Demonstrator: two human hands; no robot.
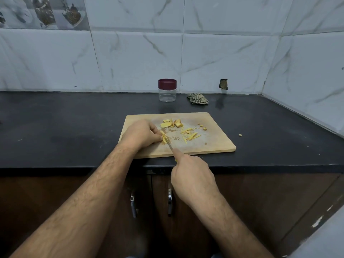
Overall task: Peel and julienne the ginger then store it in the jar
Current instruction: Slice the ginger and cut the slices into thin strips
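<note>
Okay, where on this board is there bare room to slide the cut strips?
Free: the cutting board's right front corner, beyond the julienned strips. Crowded: the back middle with ginger chunks, and the left, where left hand and knife work.

Left hand (142, 135) pins ginger slice (164, 139); right hand (191, 175) grips knife (169, 146).

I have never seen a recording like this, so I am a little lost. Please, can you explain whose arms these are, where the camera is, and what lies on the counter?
There is one picture, from a camera worn on a person's head, looking down at their own arms. The left hand holds a ginger slice on the cutting board. The right hand grips a knife that cuts it. Thin ginger strips and bigger ginger pieces lie on the board. Behind stand a closed jar and a cloth.
</note>
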